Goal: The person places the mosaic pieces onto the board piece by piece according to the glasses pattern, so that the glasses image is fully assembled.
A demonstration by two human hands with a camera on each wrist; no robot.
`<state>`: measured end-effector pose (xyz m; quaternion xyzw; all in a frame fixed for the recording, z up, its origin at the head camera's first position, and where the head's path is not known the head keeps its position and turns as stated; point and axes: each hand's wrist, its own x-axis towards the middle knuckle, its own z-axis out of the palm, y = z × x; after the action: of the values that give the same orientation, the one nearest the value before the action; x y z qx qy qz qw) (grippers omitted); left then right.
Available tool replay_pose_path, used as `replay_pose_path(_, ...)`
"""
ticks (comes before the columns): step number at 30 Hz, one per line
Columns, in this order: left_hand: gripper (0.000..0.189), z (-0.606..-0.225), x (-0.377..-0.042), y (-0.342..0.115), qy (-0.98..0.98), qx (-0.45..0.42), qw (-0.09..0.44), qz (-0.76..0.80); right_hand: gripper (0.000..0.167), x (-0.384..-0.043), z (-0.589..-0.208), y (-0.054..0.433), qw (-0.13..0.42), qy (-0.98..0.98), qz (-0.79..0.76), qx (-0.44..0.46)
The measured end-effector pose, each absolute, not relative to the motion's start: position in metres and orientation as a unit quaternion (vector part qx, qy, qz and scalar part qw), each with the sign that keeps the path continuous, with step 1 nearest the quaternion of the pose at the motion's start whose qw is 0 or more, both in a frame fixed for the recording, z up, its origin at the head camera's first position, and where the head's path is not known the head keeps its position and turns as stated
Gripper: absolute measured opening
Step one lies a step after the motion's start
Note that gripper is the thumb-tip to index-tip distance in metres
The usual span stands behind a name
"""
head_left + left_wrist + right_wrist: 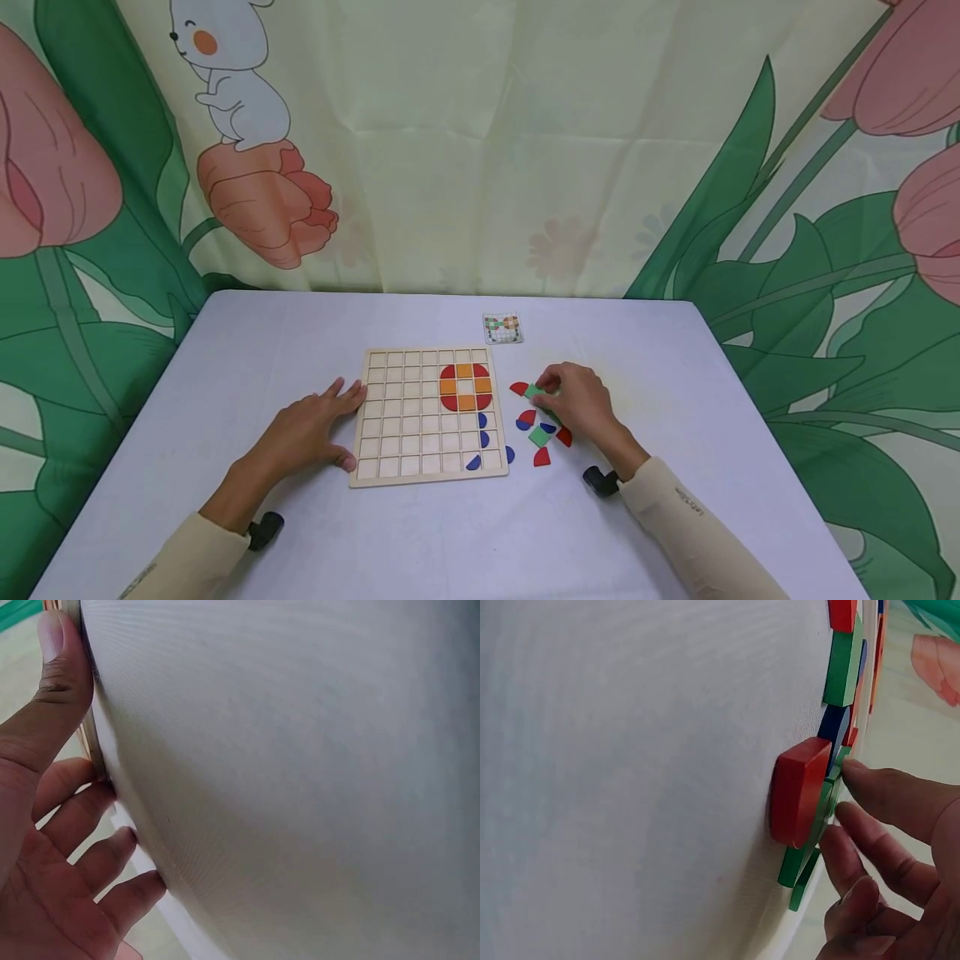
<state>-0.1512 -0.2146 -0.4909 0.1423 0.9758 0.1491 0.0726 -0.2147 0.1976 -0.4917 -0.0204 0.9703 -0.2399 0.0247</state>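
Observation:
A wooden grid board (pixel 405 481) lies on the table, with a ring of red quarter-round and orange square blocks (pixel 465 371) in its upper right. Several blue half-round blocks (pixel 483 439) sit in its lower right. My left hand (pixel 307 429) rests against the board's left edge, thumb and fingers spread. To the right of the board, my right hand (pixel 581 400) pinches a green block (pixel 533 390) between thumb and fingertips, among loose pieces. In the right wrist view, a red block (pixel 801 793) stands near the fingers; part of the green pieces is hidden.
Loose red, blue and green blocks (pixel 540 436) lie between the board and my right forearm. A small pattern card (pixel 502 327) lies beyond the board. The white-covered table (pixel 450 542) ends at a printed curtain (pixel 465 167).

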Motion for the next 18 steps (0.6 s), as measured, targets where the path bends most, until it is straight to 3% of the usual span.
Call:
replay_pose_path(9,0.121,-0.4906,-0.152,-0.2141,0.976,0.138,0.081,0.149,0.026,-0.2199,-0.4923,0.1951,0.043,0.964,-0.263,-0.012)
replay_pose_path(18,0.122,-0.489,-0.1512,-0.2127,0.976,0.134,0.084,0.15,0.015,-0.2221,-0.4924,0.1957,0.06,0.941,-0.331,-0.022)
